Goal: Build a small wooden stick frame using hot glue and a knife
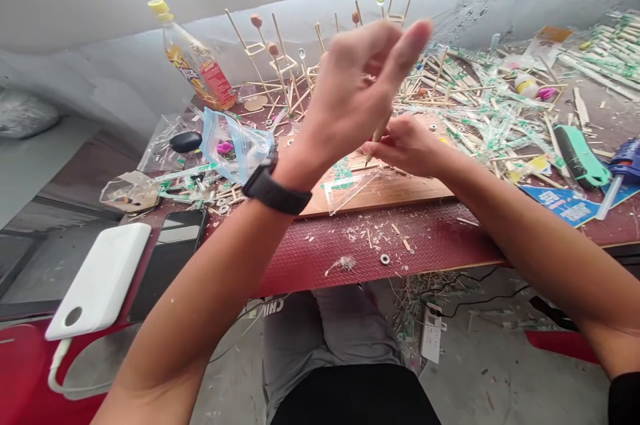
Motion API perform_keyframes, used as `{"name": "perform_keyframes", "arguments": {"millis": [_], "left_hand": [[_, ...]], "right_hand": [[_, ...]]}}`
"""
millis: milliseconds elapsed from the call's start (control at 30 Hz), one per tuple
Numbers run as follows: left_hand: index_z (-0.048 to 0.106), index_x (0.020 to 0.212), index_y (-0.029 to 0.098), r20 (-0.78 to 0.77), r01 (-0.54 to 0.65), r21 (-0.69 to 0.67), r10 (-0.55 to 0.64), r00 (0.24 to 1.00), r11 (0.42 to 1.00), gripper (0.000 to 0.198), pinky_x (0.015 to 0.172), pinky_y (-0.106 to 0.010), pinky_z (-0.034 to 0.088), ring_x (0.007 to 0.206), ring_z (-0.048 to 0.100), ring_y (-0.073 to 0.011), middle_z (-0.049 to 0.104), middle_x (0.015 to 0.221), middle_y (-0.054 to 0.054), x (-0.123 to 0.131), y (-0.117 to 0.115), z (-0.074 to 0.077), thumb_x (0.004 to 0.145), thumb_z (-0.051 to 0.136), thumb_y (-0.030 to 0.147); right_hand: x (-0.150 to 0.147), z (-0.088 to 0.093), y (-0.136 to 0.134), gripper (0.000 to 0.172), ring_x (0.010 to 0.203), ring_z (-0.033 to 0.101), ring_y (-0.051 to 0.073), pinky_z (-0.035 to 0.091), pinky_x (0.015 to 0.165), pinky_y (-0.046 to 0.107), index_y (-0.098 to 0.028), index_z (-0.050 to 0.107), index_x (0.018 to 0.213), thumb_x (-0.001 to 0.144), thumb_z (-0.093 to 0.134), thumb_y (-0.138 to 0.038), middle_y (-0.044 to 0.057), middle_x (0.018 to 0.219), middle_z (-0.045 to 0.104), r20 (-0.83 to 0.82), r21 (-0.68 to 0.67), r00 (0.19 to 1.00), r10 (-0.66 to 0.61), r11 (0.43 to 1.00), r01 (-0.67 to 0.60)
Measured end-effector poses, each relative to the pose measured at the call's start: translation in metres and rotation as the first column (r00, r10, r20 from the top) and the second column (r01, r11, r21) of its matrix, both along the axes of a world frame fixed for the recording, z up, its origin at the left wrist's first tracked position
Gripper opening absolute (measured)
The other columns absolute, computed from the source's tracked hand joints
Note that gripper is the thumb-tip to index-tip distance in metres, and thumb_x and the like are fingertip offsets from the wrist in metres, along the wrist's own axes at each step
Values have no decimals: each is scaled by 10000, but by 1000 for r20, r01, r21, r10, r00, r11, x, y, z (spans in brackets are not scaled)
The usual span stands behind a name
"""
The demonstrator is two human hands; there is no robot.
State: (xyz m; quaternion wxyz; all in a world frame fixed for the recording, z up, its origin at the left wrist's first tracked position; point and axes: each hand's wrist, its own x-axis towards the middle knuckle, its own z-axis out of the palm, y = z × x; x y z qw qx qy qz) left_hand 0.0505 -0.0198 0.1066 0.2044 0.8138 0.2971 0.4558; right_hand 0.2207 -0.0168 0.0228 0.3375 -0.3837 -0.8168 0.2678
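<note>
My left hand [357, 82], a black band on its wrist, is raised over the wooden board [420, 190]. Its fingers are curled and a bit blurred; whatever they hold, if anything, is hidden. Just beyond and lower, my right hand [413, 145] pinches a thin wooden stick [370, 157], which slants down toward the board. The stick's upper part disappears behind my left hand. On the board's near edge lies a clear triangular set square [345, 193], beside green-printed wrapper scraps.
Stick frames [283, 62] with small balls stand at the back, near a yellow-capped bottle [197, 62]. Wrapped sticks [480, 85] litter the right, by a green-handled brush [580, 155]. A phone [173, 258] and white power bank [103, 278] lie left. A metal washer [385, 258] sits near the edge.
</note>
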Motion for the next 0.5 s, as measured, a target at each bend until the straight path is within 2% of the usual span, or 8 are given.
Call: {"name": "perform_keyframes", "arguments": {"millis": [67, 100, 133, 200, 233, 267, 367, 500], "left_hand": [[383, 747, 255, -42, 108, -46, -110, 993, 993, 471, 884, -247, 541, 956, 732, -132, 593, 817, -5, 24, -1, 18, 1191, 530, 202], [365, 742, 251, -111, 129, -12, -129, 985, 992, 474, 874, -227, 508, 961, 720, -120, 549, 798, 9, 35, -1, 24, 1195, 488, 186], [432, 763, 231, -224, 148, 13, -141, 964, 989, 443, 849, -239, 477, 936, 712, -119, 532, 805, 13, 46, 1, 28, 1202, 423, 168], [484, 772, 205, -415, 191, 13, -168, 894, 982, 462, 924, -249, 478, 935, 701, -121, 512, 821, 16, 62, 6, 28, 1219, 370, 208], [456, 743, 211, -473, 232, 6, -202, 857, 973, 494, 952, -257, 467, 912, 671, -114, 480, 823, 10, 67, 10, 25, 1230, 383, 259], [390, 720, 229, -502, 269, 1, -232, 833, 963, 535, 920, -274, 456, 852, 625, -111, 442, 794, 8, 70, 13, 22, 1238, 388, 363], [283, 719, 248, -512, 283, -112, -300, 805, 952, 574, 870, -321, 454, 760, 528, -128, 433, 759, 0, 70, 20, 15, 1240, 407, 456], [243, 729, 239, -562, 229, -129, -262, 785, 965, 594, 909, -322, 472, 830, 664, -153, 390, 759, -6, 68, 12, 21, 1239, 418, 488]], "right_hand": [[-1, -2, 1, 256, 671, 494, 171, 449, 697, 402, -253, 580, 780, 996, 686, -341, -17, 698, 568, 23, 51, 1000, -4, 999, 3], [-1, -3, 1, 252, 677, 487, 175, 456, 712, 406, -259, 568, 780, 994, 678, -335, -20, 695, 558, 35, 69, 999, -6, 998, 4], [0, -5, 2, 243, 687, 485, 180, 459, 725, 410, -262, 564, 789, 999, 662, -337, -20, 697, 548, 51, 81, 999, -12, 997, 8], [1, -7, 4, 195, 729, 504, 196, 459, 748, 416, -259, 586, 846, 1015, 624, -346, -7, 732, 558, 91, 97, 995, -39, 995, 30], [3, -9, 5, 164, 752, 517, 206, 457, 755, 418, -255, 603, 890, 1022, 612, -351, 3, 759, 573, 113, 106, 992, -54, 994, 42], [4, -10, 6, 144, 772, 528, 214, 456, 760, 419, -252, 617, 930, 1029, 607, -356, 12, 789, 589, 133, 112, 989, -64, 993, 49], [8, -12, 8, 140, 803, 554, 233, 464, 790, 427, -255, 642, 972, 1043, 613, -372, 32, 849, 630, 174, 126, 982, -68, 991, 46], [10, -16, 7, 204, 942, 609, 285, 498, 868, 454, -267, 691, 1056, 1093, 565, -423, 66, 923, 692, 188, 172, 977, -105, 982, 72]]}}
